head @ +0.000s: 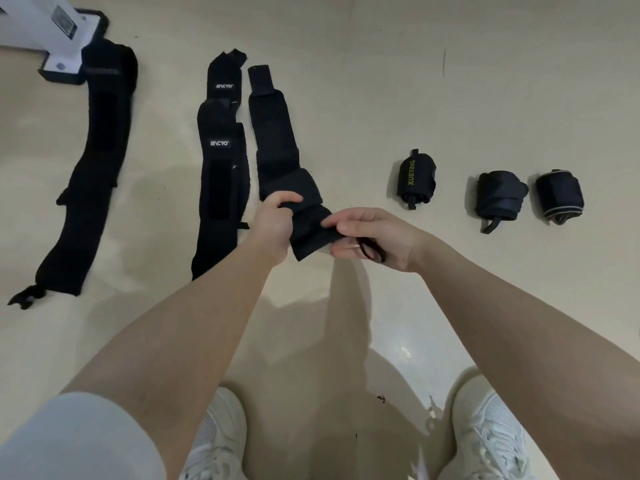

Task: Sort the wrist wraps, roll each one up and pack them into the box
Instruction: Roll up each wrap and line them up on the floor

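Observation:
A long black wrist wrap (273,140) lies stretched on the pale floor, its near end partly rolled. My left hand (275,220) grips that rolled end from the left. My right hand (374,237) pinches its right edge, with the wrap's thin black loop under the fingers. To the left lie two flat black wraps with white logos, one (218,188) nearer and one (223,79) farther. A wider black wrap (88,174) lies at far left. Three rolled wraps stand in a row at right: one with yellow lettering (415,180), a dark one (498,199) and one with a grey edge (559,195). No box is in view.
A white post on a black-edged base (62,39) stands at the top left, touching the wide wrap's far end. My white shoes (491,434) are at the bottom edge. Bare floor (381,81) lies beyond the wraps.

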{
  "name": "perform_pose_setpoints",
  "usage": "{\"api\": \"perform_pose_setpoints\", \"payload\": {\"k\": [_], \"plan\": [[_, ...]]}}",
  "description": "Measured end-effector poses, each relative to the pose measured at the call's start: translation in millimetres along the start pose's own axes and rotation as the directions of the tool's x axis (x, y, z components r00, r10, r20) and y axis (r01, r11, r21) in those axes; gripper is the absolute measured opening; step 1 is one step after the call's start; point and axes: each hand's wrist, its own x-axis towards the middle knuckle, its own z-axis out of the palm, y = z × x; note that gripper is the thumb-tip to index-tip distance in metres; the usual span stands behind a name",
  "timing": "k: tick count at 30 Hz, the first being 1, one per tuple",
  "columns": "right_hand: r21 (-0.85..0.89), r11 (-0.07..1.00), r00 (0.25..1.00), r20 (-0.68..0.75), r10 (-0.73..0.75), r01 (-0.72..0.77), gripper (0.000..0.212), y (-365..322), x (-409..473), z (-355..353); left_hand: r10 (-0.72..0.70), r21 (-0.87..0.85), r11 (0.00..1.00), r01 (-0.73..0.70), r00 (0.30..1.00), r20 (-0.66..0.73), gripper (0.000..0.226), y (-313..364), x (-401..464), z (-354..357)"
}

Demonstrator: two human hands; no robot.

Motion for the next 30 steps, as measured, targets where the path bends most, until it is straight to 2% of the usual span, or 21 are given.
{"api": "perform_pose_setpoints", "payload": {"k": [2,3,4,6,7,9,11,13,16,19,21,22,24,26,27,29,30], "plan": [[0.135,0.990,0.993,0.118,0.015,-0.031,0.031,-6,-2,0,-0.033,-0.054,0.998,0.038,0.995,0.093,0.037,4,-5,0],[0.121,0.992,0.992,0.124,0.013,-0.028,0.034,-9,-2,0,-0.038,-0.089,0.995,0.050,0.991,0.131,0.036,6,-6,0],[0.029,1.000,0.996,0.086,0.003,-0.006,0.033,-11,-2,0,-0.033,-0.124,0.991,0.054,0.986,0.165,0.035,8,-7,0],[-0.251,0.967,0.991,-0.108,-0.077,0.048,0.016,-13,0,4,-0.006,-0.202,0.978,0.052,0.975,0.223,0.035,11,-9,-1],[-0.319,0.946,0.970,-0.206,-0.132,0.061,0.013,-13,1,6,0.013,-0.251,0.967,0.052,0.968,0.250,0.035,13,-10,-1],[-0.355,0.927,0.913,-0.328,-0.243,0.120,0.028,-7,6,5,0.053,-0.349,0.936,0.051,0.958,0.283,0.036,17,-12,-1],[-0.344,0.924,0.853,-0.419,-0.309,0.166,0.023,-5,9,5,0.094,-0.384,0.923,0.032,0.948,0.305,0.036,21,-16,1],[-0.274,0.940,0.850,-0.426,-0.308,0.203,0.008,-10,8,7,0.119,-0.318,0.948,-0.010,0.938,0.325,0.037,25,-19,3],[-0.143,0.952,0.879,-0.366,-0.305,0.271,0.003,-17,5,10,0.141,-0.231,0.971,-0.062,0.928,0.345,0.034,28,-25,8],[-0.229,0.954,0.809,-0.512,-0.287,0.194,0.020,-20,9,12,0.159,-0.183,0.979,-0.094,0.910,0.382,0.022,28,-29,11],[-0.254,0.961,0.789,-0.566,-0.239,0.109,0.034,-20,13,13,0.159,-0.051,0.987,-0.152,0.907,0.389,0.020,25,-30,11],[-0.255,0.963,0.794,-0.565,-0.225,0.091,0.038,-21,13,14,0.167,0.007,0.983,-0.182,0.913,0.372,0.023,22,-29,11],[-0.319,0.937,0.817,-0.497,-0.292,0.141,0.036,-23,12,14,0.182,0.024,0.980,-0.199,0.933,0.310,0.029,19,-29,10],[-0.369,0.899,0.873,-0.326,-0.363,0.236,0.022,-26,5,11,0.174,-0.059,0.985,-0.164,0.953,0.248,0.029,19,-27,8],[-0.400,0.882,0.910,-0.216,-0.354,0.248,0.019,-28,2,7,0.152,-0.100,0.986,-0.132,0.963,0.225,0.030,21,-26,6],[-0.530,0.822,0.960,-0.044,-0.275,0.211,0.030,-29,-3,-1,0.099,-0.142,0.987,-0.071,0.975,0.201,0.034,23,-25,2],[-0.594,0.777,0.965,-0.009,-0.264,0.207,0.034,-29,-3,-5,0.075,-0.146,0.988,-0.047,0.978,0.195,0.036,23,-25,0]]}}
